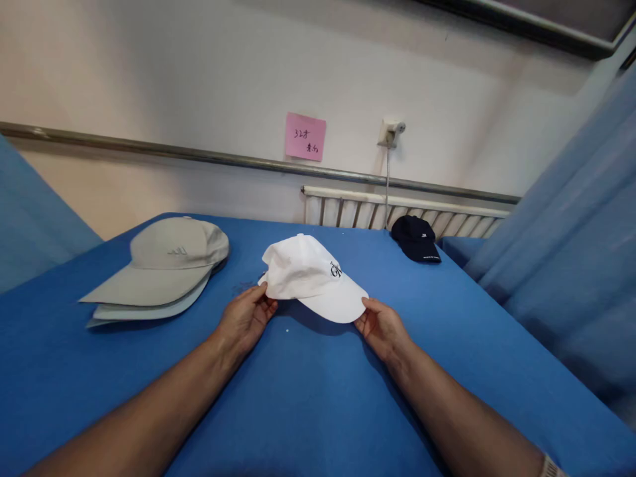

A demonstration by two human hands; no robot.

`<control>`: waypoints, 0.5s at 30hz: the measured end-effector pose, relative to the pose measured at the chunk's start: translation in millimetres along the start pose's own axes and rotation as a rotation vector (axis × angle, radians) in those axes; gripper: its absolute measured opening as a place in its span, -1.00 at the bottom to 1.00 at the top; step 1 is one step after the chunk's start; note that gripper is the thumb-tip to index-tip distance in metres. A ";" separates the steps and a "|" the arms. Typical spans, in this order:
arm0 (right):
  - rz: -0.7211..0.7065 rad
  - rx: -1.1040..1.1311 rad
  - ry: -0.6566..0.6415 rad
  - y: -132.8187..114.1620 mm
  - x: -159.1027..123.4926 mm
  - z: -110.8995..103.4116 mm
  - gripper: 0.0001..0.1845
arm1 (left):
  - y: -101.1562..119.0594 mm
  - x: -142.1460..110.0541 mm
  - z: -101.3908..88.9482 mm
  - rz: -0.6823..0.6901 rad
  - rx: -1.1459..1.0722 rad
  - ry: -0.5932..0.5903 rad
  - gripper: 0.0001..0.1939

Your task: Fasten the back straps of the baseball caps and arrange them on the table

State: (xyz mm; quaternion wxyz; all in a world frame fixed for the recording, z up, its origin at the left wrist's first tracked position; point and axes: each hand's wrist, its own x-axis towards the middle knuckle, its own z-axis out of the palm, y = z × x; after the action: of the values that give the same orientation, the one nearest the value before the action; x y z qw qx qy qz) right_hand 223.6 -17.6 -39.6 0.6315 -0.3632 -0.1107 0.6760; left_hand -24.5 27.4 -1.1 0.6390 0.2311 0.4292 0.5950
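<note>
Head view: two bare hands hold a white cap [303,268] at the middle of a blue table [318,404]. The left hand [248,315] pinches its back edge; the right hand [383,326] pinches the brim's tip. Stacked caps [171,245], gray on top, lie left; a dark cap [415,237] rests farther back, right.
</note>
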 end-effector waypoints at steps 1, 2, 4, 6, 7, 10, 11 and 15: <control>-0.009 -0.001 0.000 0.6 0.0 -0.1 -0.88 | 0.7 -0.2 0.1 -0.002 -0.001 -0.001 -0.89; -0.014 -0.002 -0.002 1.0 -0.2 -0.2 -0.89 | 1.3 -0.4 0.2 -0.002 0.000 -0.002 -0.89; -0.015 -0.009 -0.004 1.6 -0.5 -0.4 -0.90 | 2.5 -1.1 0.4 0.002 0.002 -0.005 -0.91; -0.017 -0.018 -0.002 1.5 -0.4 -0.6 -0.90 | 3.4 -2.9 0.9 0.016 0.007 -0.014 -0.91; -0.025 -0.022 0.007 1.1 0.1 -0.8 -0.90 | 3.7 -4.5 1.4 0.024 0.011 -0.024 -0.90; -0.089 -0.028 0.070 -1.7 3.8 -2.5 -0.88 | 3.4 -11.9 3.1 0.027 0.039 -0.112 -0.91; -0.120 -0.030 0.098 -3.1 5.9 -3.7 -0.87 | 2.8 -15.2 3.8 0.015 0.052 -0.161 -0.91; -0.215 -0.050 0.185 -9.8 18.1 -12.6 -0.87 | -0.9 -27.9 6.9 -0.094 0.021 -0.360 -0.81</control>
State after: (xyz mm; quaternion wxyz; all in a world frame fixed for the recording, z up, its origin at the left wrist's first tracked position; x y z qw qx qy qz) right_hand 240.2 -2.8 -48.9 0.6987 -0.4257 -0.1072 0.5650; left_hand -16.2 1.9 9.4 0.7302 0.3203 0.3246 0.5088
